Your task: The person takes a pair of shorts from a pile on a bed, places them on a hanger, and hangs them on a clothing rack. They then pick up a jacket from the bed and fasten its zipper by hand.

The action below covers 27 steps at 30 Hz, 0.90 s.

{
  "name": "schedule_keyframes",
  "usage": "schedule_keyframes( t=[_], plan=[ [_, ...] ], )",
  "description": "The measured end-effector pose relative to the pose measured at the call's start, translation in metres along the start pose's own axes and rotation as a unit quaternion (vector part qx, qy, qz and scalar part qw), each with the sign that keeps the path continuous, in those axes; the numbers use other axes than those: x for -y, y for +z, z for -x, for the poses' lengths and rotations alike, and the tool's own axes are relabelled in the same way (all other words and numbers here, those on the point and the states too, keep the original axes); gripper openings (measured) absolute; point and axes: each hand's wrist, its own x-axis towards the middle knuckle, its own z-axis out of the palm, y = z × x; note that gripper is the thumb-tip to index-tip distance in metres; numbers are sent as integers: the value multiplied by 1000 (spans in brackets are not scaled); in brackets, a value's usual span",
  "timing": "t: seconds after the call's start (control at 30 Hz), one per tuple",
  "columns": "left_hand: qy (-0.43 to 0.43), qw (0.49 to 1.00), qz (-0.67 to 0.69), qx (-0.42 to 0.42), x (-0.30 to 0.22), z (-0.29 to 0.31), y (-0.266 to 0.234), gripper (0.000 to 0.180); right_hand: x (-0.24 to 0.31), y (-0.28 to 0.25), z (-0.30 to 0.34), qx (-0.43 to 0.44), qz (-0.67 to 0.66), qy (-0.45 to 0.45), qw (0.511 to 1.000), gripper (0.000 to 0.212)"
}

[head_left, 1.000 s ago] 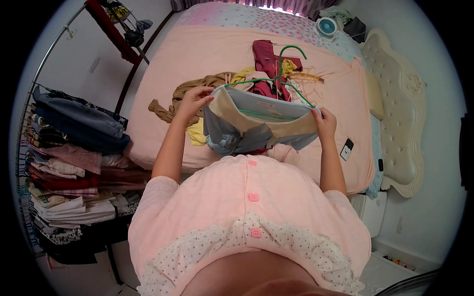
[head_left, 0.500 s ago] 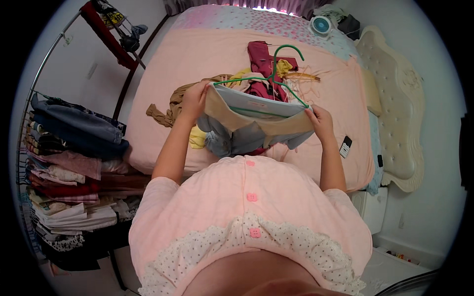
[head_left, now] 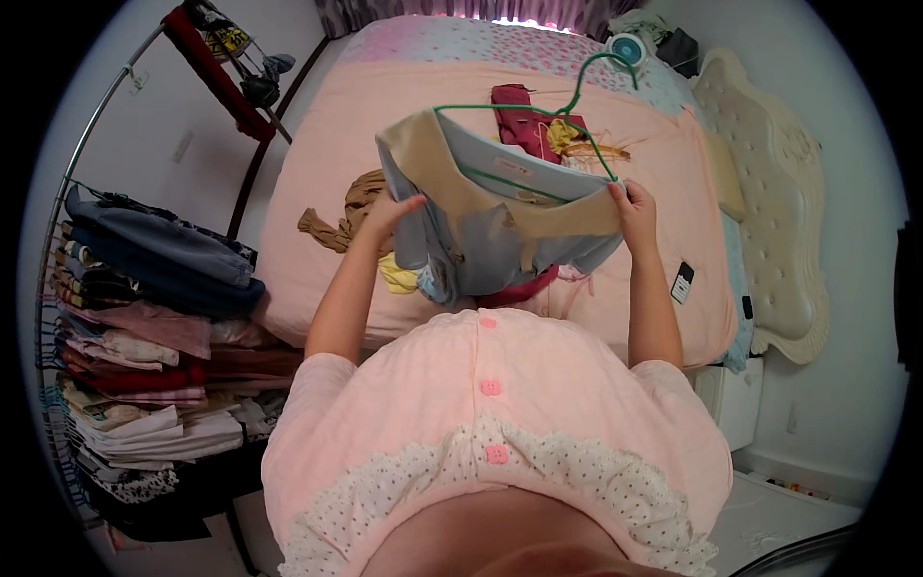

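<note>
From where I stand, the light-blue fabric garment with a broad beige collar point(head_left: 481, 231) is up in the air over the peach-covered bed point(head_left: 322, 115), in front of the person's chest. The green hanger point(head_left: 565, 113) is already inside its neckline, hook clear above. The right hand point(head_left: 636, 210) pinches shoulder cloth against the hanger's end, so that side looks settled. The left hand point(head_left: 392, 213) lies against the opposite side, below the shoulder, thumb in front; I cannot tell how firmly it grips. That shoulder seems to want a little straightening.

Left unhung on the bed are a crumpled brown garment point(head_left: 332, 231), a yellow cloth point(head_left: 397, 276) and a dark-red garment point(head_left: 519, 120). Many clothes already hang in a packed row point(head_left: 154, 327) at left.
</note>
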Motion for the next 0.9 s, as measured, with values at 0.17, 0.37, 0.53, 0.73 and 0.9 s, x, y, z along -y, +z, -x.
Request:
schedule_keyframes(
  t=[0.17, 0.37, 0.53, 0.73, 0.9],
  plan=[
    [-73, 995, 30, 54, 27, 15, 2, 59, 20, 27, 8, -20, -79, 61, 995, 30],
    [-155, 980, -30, 119, 71, 25, -26, 51, 15, 35, 12, -62, -83, 82, 991, 31],
    [-131, 988, 55, -66, 109, 41, -51, 36, -1, 40, 22, -78, -149, 138, 976, 32],
    [-68, 987, 3, -146, 73, 57, -92, 31, -26, 44, 31, -68, -179, 154, 969, 31],
    [-15, 971, 10, -240, 49, 83, -103, 30, -22, 64, 26, -62, -186, 134, 971, 30]
  ],
)
